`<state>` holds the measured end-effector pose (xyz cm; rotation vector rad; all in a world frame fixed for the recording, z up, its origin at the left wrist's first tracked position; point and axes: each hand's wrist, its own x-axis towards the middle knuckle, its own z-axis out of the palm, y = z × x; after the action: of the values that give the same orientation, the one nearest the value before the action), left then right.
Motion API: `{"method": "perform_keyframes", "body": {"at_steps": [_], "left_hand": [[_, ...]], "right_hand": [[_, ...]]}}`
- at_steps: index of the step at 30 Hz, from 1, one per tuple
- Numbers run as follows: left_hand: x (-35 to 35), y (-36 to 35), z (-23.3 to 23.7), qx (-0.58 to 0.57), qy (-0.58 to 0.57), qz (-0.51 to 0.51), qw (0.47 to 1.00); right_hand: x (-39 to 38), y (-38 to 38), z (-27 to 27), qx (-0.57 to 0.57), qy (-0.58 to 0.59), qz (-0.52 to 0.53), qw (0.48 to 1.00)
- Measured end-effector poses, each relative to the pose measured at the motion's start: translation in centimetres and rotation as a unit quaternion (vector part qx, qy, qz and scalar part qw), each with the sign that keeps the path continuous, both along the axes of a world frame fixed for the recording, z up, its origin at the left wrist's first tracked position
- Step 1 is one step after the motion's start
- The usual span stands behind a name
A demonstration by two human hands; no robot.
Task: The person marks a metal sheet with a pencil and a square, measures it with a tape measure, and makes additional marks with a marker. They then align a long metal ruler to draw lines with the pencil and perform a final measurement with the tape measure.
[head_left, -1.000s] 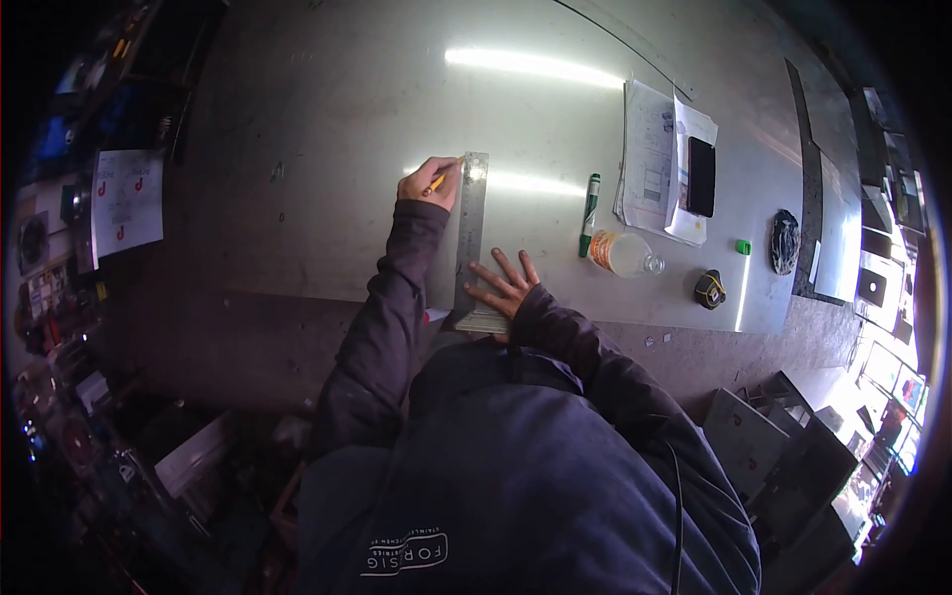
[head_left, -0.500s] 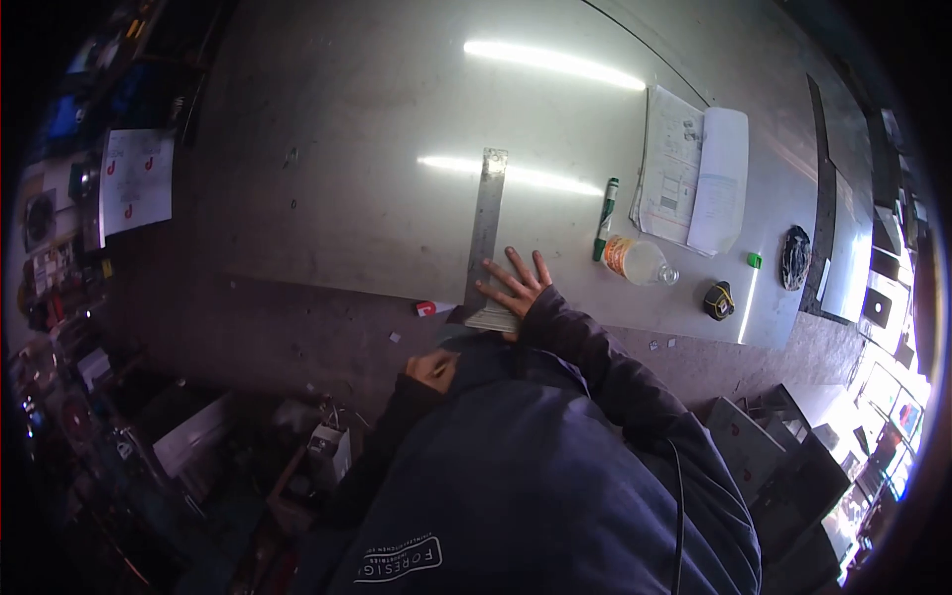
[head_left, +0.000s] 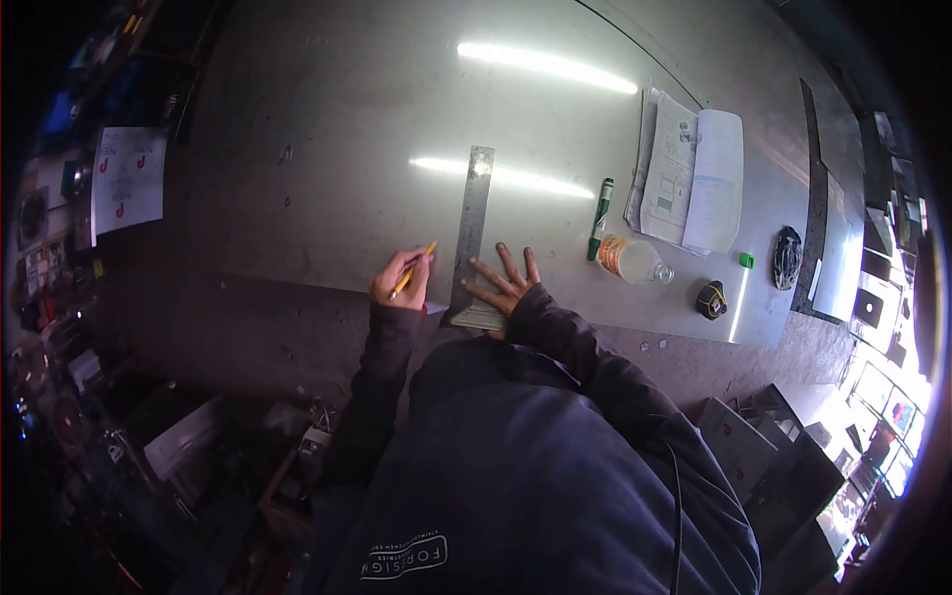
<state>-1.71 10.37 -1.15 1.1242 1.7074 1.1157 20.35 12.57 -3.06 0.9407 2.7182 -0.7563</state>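
Note:
Pinched in my left hand (head_left: 400,279) is a yellow pencil (head_left: 404,284), its upper end pointing toward the far side of the metal sheet (head_left: 347,188). This hand is just left of a metal try square (head_left: 474,213), close to the sheet's near edge. The square's blade lies flat across the sheet, and its thicker stock (head_left: 479,316) sits along the near edge. My right hand (head_left: 508,288) presses on the lower part of the square with fingers spread, partly covering it.
Right of the square lie a green marker (head_left: 601,218), a clear bottle (head_left: 635,261) on its side, stapled drawings (head_left: 684,183), a tape measure (head_left: 712,299), a green cap (head_left: 746,260) and a dark wrapped bundle (head_left: 786,258). A printed sheet (head_left: 129,178) hangs at left.
My left hand has come up from beside my body to the sheet's near edge, and the pencil now shows in it. My right hand stays spread on the square.

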Motion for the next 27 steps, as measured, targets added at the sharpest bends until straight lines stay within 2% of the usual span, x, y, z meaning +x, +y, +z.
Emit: {"method": "perform_keyframes", "body": {"at_steps": [4, 6, 9, 13, 15, 17, 19, 20, 21, 22, 23, 24, 26, 27], "left_hand": [[0.4, 5.2, -0.8, 0.031, 0.028, -0.022, 0.999], [0.6, 8.0, -1.2, 0.070, 0.095, -0.037, 0.992], [1.2, 11.5, -1.8, 0.067, 0.132, -0.043, 0.988], [2.1, 13.4, -2.2, 0.084, 0.165, -0.061, 0.981], [2.2, 13.1, -1.6, 0.052, 0.211, -0.084, 0.973], [2.1, 10.2, -0.6, 0.095, 0.243, -0.115, 0.959], [1.9, 4.1, 0.7, 0.029, 0.246, -0.121, 0.961], [2.3, -0.1, 0.4, 0.037, 0.254, -0.095, 0.962], [2.3, -4.1, 1.3, -0.045, 0.183, -0.114, 0.975], [1.8, -8.7, 0.8, -0.193, 0.261, -0.154, 0.933], [1.1, -16.0, -3.1, -0.114, 0.325, -0.137, 0.929], [0.2, -21.8, -7.0, -0.160, 0.292, -0.143, 0.932], [0.0, -25.0, -5.3, -0.261, 0.090, -0.019, 0.961], [-0.4, -25.5, -4.7, -0.259, 0.090, -0.015, 0.961]], "right_hand": [[0.0, 0.0, 0.1, -0.003, 0.006, -0.001, 1.000], [0.0, 0.0, 0.1, -0.002, 0.008, -0.002, 1.000], [0.0, -0.1, 0.0, -0.002, 0.014, -0.011, 1.000], [0.1, -0.2, -0.1, 0.002, 0.008, -0.009, 1.000], [0.0, -0.2, -0.3, 0.006, 0.012, -0.010, 1.000], [0.2, -0.3, -0.5, 0.014, 0.026, -0.012, 1.000], [0.2, -0.2, -0.5, 0.017, 0.025, -0.007, 1.000], [0.3, -0.2, -0.6, 0.016, 0.023, -0.003, 1.000], [0.4, -0.2, -0.9, 0.017, 0.027, -0.001, 1.000], [0.5, -0.4, -1.1, 0.026, 0.042, -0.007, 0.999], [0.5, -0.5, -1.3, 0.038, 0.058, -0.013, 0.998], [0.5, -0.6, -1.0, 0.040, 0.064, -0.005, 0.997], [0.7, -0.6, -0.1, 0.038, 0.079, -0.019, 0.996], [0.9, -1.3, -0.5, 0.040, 0.081, -0.015, 0.996]]}}
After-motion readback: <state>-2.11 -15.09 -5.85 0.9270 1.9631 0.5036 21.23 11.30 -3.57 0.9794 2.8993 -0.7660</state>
